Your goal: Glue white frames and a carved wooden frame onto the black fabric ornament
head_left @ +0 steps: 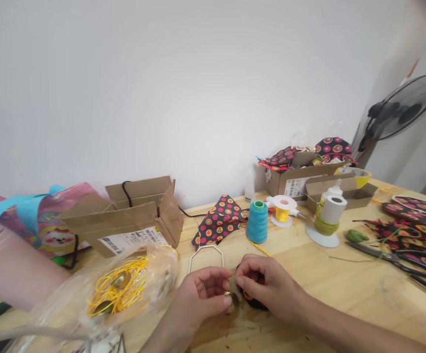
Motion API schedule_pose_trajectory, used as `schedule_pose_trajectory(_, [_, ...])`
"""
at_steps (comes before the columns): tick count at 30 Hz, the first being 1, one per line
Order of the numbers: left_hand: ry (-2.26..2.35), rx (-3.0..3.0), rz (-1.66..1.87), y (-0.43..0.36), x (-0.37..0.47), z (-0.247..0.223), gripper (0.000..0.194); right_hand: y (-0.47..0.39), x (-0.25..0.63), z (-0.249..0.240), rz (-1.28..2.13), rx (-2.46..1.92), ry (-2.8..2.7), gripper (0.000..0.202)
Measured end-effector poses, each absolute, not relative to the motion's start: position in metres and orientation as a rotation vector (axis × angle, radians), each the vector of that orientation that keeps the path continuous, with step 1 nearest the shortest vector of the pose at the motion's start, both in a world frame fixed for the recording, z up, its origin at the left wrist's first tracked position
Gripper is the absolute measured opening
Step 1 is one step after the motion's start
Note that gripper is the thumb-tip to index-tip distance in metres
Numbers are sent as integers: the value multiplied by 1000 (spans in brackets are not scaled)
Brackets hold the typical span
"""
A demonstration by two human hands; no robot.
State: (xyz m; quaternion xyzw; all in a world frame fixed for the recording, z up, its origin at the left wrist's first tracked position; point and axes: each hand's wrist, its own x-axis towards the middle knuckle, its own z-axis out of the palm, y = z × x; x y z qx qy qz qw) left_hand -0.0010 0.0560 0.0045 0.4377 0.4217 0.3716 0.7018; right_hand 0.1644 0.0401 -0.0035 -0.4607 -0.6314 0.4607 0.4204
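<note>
Near the table's front edge, my left hand (208, 295) pinches a small gold-coloured bead or bell (228, 293) between thumb and fingers. Just to its right, my right hand (267, 284) is closed on a piece of dark patterned fabric (254, 300), partly covered by the fingers. Between the hands lies a small brownish object, too blurred to name. A pale octagonal frame (223, 256) lies behind my left hand, and a folded patterned cloth (222, 219) rests farther back beside a blue thread cone (257, 223).
On the left are a plastic bag of yellow cords (124, 289), an open cardboard box (164, 215) and a pink roll (17, 264). Thread spools (326, 223), black scissors (392, 256), fabric pieces (414, 235) and a filled box (282, 180) stand right, with a fan (407, 110) behind.
</note>
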Motion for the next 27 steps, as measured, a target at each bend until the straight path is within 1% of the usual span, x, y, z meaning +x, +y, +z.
schedule_pose_trajectory(8, [984, 1000, 784, 56, -2, 6, 30, 39, 162, -3, 1223, -1131, -1555, 13])
schedule_pose_trajectory(15, [954, 982, 774, 56, -3, 6, 35, 42, 164, -4, 1188, -1144, -1588, 16])
schedule_pose_trajectory(19, [944, 909, 776, 56, -5, 10, 36, 45, 169, -2, 1145, -1156, -1548, 24])
schedule_pose_trajectory(27, [968, 819, 787, 58, -6, 12, 41, 42, 162, -5, 929, -1086, -1866, 21])
